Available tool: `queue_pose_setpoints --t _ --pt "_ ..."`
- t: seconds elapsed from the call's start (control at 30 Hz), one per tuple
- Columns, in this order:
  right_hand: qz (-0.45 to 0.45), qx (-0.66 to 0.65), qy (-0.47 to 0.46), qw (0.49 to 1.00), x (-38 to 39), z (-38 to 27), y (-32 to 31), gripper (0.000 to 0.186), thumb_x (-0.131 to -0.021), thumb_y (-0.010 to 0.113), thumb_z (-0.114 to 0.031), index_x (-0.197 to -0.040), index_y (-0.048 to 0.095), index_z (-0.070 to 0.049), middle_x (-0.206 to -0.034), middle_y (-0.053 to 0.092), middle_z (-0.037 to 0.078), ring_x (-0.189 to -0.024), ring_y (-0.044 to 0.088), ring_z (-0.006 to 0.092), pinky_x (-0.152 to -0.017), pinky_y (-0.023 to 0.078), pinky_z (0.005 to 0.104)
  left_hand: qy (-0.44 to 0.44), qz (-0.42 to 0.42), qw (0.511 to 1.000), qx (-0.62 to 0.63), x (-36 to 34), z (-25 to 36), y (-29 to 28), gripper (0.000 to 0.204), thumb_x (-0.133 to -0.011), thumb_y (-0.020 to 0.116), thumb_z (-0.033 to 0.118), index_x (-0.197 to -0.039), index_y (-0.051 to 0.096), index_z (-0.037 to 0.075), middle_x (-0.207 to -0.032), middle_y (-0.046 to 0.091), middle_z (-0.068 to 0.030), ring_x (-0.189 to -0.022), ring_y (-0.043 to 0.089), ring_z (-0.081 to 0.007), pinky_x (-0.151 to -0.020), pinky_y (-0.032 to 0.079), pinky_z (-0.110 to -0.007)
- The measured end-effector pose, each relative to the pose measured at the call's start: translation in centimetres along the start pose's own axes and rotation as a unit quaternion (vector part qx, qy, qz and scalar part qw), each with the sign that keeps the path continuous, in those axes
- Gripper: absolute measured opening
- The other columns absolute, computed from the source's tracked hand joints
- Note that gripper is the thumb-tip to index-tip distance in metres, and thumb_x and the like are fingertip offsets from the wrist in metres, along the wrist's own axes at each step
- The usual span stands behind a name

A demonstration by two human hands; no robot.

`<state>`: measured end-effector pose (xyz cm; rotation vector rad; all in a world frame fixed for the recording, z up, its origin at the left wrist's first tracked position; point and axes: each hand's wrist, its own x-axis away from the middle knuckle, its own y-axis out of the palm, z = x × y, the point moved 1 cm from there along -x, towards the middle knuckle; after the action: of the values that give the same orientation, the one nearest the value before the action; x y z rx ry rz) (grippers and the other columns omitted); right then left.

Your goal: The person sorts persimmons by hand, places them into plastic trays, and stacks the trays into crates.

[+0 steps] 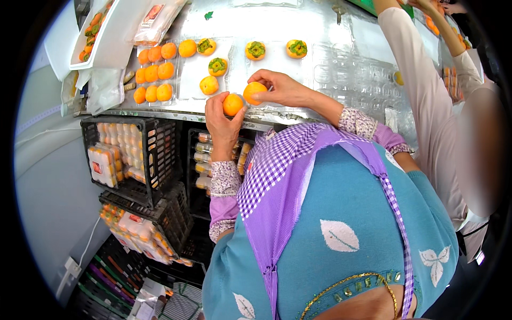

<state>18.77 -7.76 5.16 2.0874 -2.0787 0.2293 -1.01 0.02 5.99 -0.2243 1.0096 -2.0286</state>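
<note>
My left hand (220, 121) curls its fingers round an orange persimmon (233, 105) at the table's near edge. Just to the right, my right hand (282, 89) grips a second persimmon (255, 93) between thumb and fingers. The two fruits are close to each other. Beyond my hands lie several loose persimmons, some with green leafy tops up, such as one persimmon (255, 50) straight ahead and another persimmon (296, 49) farther right. To the left, a transparent plastic tray (174, 90) holds rows of persimmons.
Stacked transparent trays (346, 74) are on the metal table (298, 16) at right. A white bin (104, 50) of persimmons stands at far left. Black crates (152, 154) with packed fruit sit below the table edge. At right, a co-worker's sleeve (413, 58) reaches over the table.
</note>
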Motion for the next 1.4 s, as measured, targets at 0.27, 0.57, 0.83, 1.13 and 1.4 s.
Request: queue_pose_setpoints --t 0.27,0.57,0.83,1.13,1.4 --pt "0.058 0.298 -0.069 0.950 -4.4 0.5 1.6 0.046 -0.080 0.069 -0.032 -0.114 0.059 -0.002 -0.104 0.059 0.013 -0.096 0.056 0.0268 -0.084 0.047 0.0364 -0.005 0.012 0.995 -0.094 0.9 -0.3 0.7 0.054 -0.067 0.081 0.018 -0.114 0.058 0.005 -0.108 0.053 -0.0120 -0.102 0.053 -0.0308 -0.088 0.043 -0.040" --pt "0.115 0.359 -0.124 0.918 -5.5 -0.3 2.0 0.043 -0.084 0.064 -0.025 -0.122 0.055 -0.006 -0.111 0.052 0.012 -0.099 0.055 0.0312 -0.084 0.048 0.0406 -0.046 0.077 0.996 0.002 0.2 -1.6 -0.4 0.037 -0.086 0.068 0.019 -0.117 0.057 0.003 -0.106 0.051 -0.0107 -0.087 0.052 -0.0216 -0.077 0.047 -0.033" --pt "0.072 0.460 -0.177 0.867 -10.6 -1.1 2.6 0.047 -0.080 0.063 -0.014 -0.125 0.051 -0.009 -0.113 0.050 0.014 -0.097 0.059 0.0317 -0.075 0.051 0.0429 -0.045 0.097 0.993 -0.050 -3.5 -5.2 0.7 0.048 -0.083 0.068 0.017 -0.125 0.050 0.001 -0.114 0.048 -0.0187 -0.104 0.053 -0.0344 -0.086 0.046 -0.041" --pt "0.105 0.445 -0.188 0.869 -11.3 -1.2 2.4 0.038 -0.075 0.066 -0.012 -0.110 0.050 -0.005 -0.104 0.051 0.018 -0.084 0.061 0.0373 -0.066 0.051 0.0458 -0.115 0.081 0.990 0.017 -4.4 -5.7 0.5 0.045 -0.081 0.071 0.015 -0.119 0.051 0.001 -0.106 0.055 -0.0120 -0.083 0.057 -0.0219 -0.078 0.048 -0.034" --pt "0.213 0.247 -0.251 0.911 -3.4 -1.5 -0.9 0.049 -0.071 0.069 -0.012 -0.114 0.048 -0.006 -0.112 0.046 0.014 -0.095 0.054 0.0297 -0.084 0.047 0.0381 -0.111 0.038 0.974 0.193 -4.7 -2.7 0.1 0.056 -0.078 0.071 0.009 -0.129 0.049 0.005 -0.117 0.039 -0.0092 -0.096 0.050 -0.0184 -0.083 0.048 -0.031"
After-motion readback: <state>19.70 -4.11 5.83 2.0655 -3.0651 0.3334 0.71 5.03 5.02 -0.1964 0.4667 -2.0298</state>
